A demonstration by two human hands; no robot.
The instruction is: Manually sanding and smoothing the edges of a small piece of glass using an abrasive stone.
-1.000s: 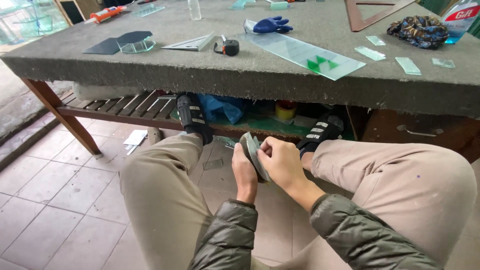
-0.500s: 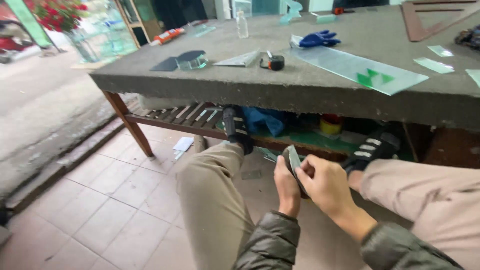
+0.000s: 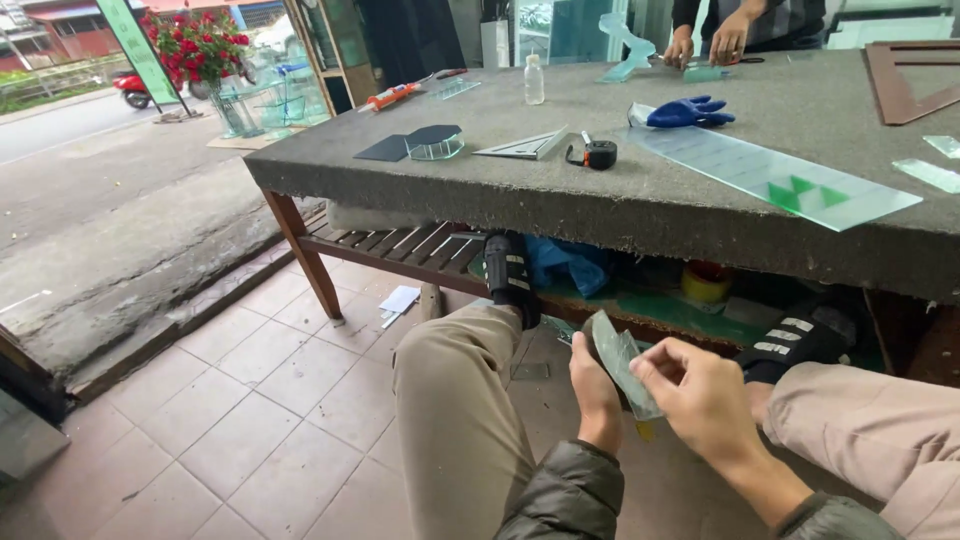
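- Scene is viewed from a single head-worn camera, angled downward and forward.
- Hands (image 3: 650, 385) and knees are seen close below.
- Table (image 3: 620, 215) is seen just beyond, street at far left.

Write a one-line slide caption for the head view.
Seated at a workbench, both hands, left and right, hold a small glass piece between the knees.

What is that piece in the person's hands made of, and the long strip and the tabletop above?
The piece held by the left hand and right hand looks like pale green glass: see-through, with glossy edges. The long strip seems to be the same, a clear greenish sheet. The tabletop looks covered in rough grey felt or carpet, matt and fuzzy.
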